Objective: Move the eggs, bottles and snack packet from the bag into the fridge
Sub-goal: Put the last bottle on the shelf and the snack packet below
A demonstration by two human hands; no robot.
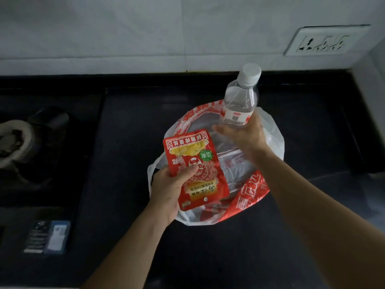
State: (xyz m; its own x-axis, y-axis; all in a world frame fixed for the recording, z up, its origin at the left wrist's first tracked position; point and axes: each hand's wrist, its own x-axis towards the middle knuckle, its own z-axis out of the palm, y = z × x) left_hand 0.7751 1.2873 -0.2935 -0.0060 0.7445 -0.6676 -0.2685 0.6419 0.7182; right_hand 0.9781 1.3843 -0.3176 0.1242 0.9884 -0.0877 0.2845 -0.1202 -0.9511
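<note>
A white and red plastic bag [270,142] lies open on the black counter. Above its left side my left hand [166,188] grips a red snack packet [195,163] by its lower left edge, thumb across the front. My right hand [241,136] holds a clear water bottle [239,101] with a white cap and a red and white label, gripping it around the base so it tilts up and away over the far side of the bag. No eggs and no fridge are in view. The bag's inside is partly hidden by my hands.
A gas hob [41,142] with a burner [14,138] fills the left of the black counter [291,236]. A label sticker [48,236] sits on the hob's front. A white tiled wall with a socket plate [325,40] rises behind.
</note>
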